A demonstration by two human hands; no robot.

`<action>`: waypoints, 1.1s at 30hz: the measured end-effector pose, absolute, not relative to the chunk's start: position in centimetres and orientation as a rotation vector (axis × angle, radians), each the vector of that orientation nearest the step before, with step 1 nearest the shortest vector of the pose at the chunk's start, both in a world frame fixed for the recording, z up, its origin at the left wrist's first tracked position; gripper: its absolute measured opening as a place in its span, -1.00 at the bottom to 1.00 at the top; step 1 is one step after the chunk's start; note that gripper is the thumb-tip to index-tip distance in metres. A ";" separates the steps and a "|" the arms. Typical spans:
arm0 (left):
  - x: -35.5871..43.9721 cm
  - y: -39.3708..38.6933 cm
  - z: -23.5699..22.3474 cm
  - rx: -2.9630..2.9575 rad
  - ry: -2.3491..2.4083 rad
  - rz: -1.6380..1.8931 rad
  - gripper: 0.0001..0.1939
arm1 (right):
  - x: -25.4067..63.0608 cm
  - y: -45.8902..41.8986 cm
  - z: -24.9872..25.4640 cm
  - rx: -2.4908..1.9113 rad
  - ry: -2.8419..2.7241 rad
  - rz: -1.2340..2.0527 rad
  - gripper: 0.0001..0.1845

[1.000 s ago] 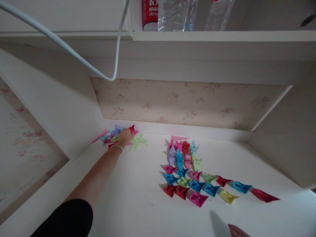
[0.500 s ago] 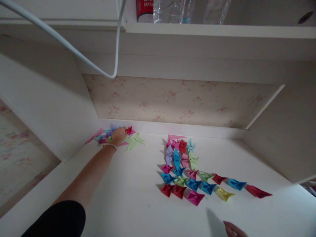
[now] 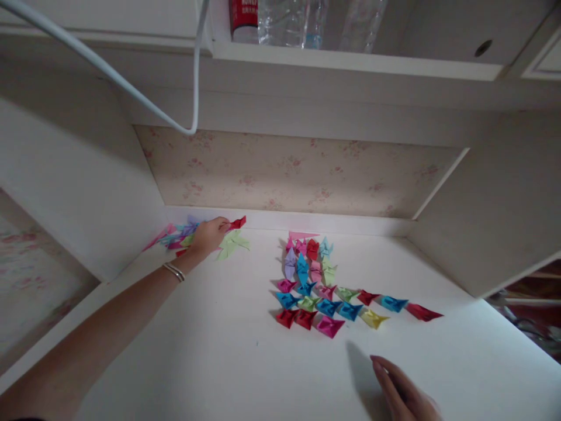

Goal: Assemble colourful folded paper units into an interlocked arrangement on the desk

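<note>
The left hand point(image 3: 209, 235) pinches a red folded paper point(image 3: 239, 223) by one end, between thumb and fingers. A moment ago the red paper was closer in to the pile point(image 3: 175, 235); now it pokes out to the right, above or just behind a pale green paper point(image 3: 233, 242). So this one piece is coming away from the pile, which is in the back left corner. The right hand point(image 3: 405, 393) has its fingertips close together; I can't tell if they touch, and I see nothing in them. Past it, bright folded papers point(image 3: 328, 307) sit in rows on the white table point(image 3: 219, 333).
</note>
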State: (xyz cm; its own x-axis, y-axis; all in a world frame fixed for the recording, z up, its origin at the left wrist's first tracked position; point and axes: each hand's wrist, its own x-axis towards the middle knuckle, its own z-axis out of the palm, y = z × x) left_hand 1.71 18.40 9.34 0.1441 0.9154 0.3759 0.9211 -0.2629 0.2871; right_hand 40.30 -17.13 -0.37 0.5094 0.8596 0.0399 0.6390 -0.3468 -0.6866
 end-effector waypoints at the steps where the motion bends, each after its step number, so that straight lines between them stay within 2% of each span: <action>1: 2.8 17.4 9.7 -2.422 -1.851 -0.814 -0.70 | 40.1 -17.2 -0.2 -2.091 -1.214 0.437 -0.48; 8: 11.7 10.0 10.4 -2.780 -1.485 -1.051 -0.78 | 39.5 -17.8 0.5 -2.041 -1.205 0.490 -0.47; 14: 17.9 2.7 8.4 -3.140 -1.332 -1.032 -0.77 | 39.5 -17.9 0.5 -1.998 -1.176 0.484 -0.47; 21: 22.5 -2.5 7.2 -3.292 -1.238 -0.856 -0.74 | 39.8 -18.2 0.2 -1.974 -1.090 0.538 -0.45; 27: 24.0 -3.5 6.4 -3.206 -1.285 -0.603 -0.74 | 39.8 -18.3 0.4 -1.962 -1.086 0.541 -0.47; 33: 24.4 -3.7 5.5 -3.130 -1.261 -0.501 -0.70 | 40.0 -18.2 0.1 -1.979 -1.095 0.534 -0.46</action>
State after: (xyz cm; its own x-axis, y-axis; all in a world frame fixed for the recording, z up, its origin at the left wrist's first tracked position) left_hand 24.39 -3.68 5.47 0.6892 0.7053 0.1662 0.6271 -0.6954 0.3509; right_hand 39.98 -18.24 0.08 0.5372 0.8433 0.0140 0.5081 -0.3104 -0.8034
